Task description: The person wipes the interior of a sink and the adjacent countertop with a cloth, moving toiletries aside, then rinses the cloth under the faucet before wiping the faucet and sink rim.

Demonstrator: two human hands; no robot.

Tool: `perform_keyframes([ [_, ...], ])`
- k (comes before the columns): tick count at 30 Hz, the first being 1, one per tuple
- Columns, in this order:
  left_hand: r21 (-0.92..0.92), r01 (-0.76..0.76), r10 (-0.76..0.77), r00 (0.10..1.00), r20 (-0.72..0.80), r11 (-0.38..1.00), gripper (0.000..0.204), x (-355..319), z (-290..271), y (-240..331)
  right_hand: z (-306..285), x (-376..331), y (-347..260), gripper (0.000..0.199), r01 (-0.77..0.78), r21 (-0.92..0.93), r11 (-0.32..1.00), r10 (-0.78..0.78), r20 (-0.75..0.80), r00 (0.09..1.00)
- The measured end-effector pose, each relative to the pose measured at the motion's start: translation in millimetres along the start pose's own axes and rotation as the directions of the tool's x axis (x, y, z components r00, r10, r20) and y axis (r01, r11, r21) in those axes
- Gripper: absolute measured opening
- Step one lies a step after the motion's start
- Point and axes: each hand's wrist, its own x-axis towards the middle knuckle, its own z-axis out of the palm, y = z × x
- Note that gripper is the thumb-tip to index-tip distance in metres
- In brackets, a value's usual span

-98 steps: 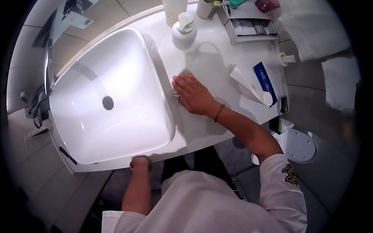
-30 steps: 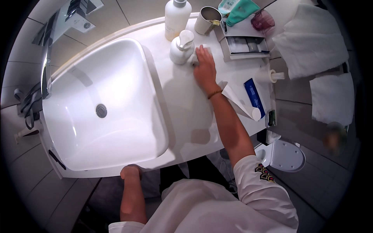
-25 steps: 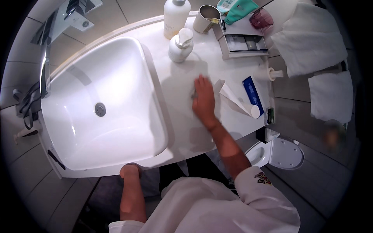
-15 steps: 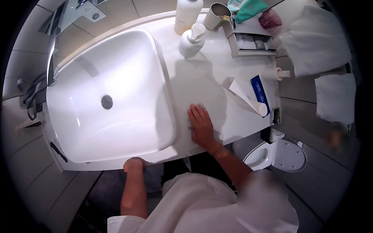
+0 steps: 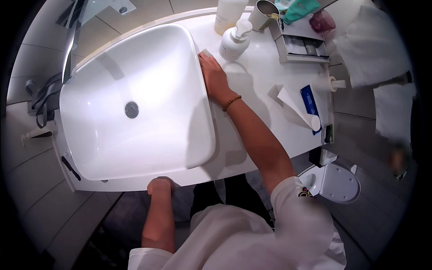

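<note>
My right hand point(image 5: 215, 81) lies on the white countertop point(image 5: 252, 76), along the right outer wall of the white sink point(image 5: 209, 144). A small pale wipe point(image 5: 206, 52), tissue or cloth, pokes out past its fingertips; the palm hides the remainder. Just beyond those fingers stands a white pump bottle point(image 5: 234, 43). At the counter's front edge my left hand point(image 5: 160, 185) is closed, resting against the rim below the sink. Its fingertips are hidden.
Behind the pump bottle are a taller bottle point(image 5: 228, 15) and a cup point(image 5: 264, 15). A small drawer box point(image 5: 303, 47), a blue packet point(image 5: 310, 108) and a rolled white sheet point(image 5: 294, 108) sit to the right. A toilet point(image 5: 337, 182) stands beyond the counter's right end.
My right hand has slid away from me, from the counter's near part to the sink's far right side, close to the pump bottle. My left hand stays at the front edge. The view has shifted slightly.
</note>
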Motion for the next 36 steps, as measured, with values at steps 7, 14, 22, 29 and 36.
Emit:
perform_keyframes([
  [7,-0.015,-0.028,0.029,0.999,0.039,0.999,0.031,6.2,1.3,-6.4,-63.1,-142.5,-64.2,0.055,-0.075,-0.045,0.996,0.083,0.213,0.974],
  [14,-0.064,0.007,-0.012,0.997,-0.074,0.998,0.024,32.7,3.6,-8.9,-49.9,-240.6,-160.1,0.054,-0.199,-0.078,0.977,0.211,0.22,0.952],
  [22,-0.079,-0.096,0.067,0.948,-0.311,0.992,0.019,36.0,2.4,-0.3,-30.6,-246.6,-164.6,0.046,-0.22,-0.238,0.946,0.197,-0.115,0.974],
  [29,-0.015,0.015,-0.019,0.964,-0.263,1.0,0.019,63.6,-3.0,9.5,-104.7,-288.9,-78.0,0.033,-0.169,-0.331,0.928,0.125,-0.15,0.981],
  [36,0.046,-0.027,0.037,0.975,-0.218,0.999,0.02,169.9,-25.4,-5.7,-176.4,-318.4,12.6,0.036,-0.349,-0.45,0.822,0.25,-0.266,0.931],
])
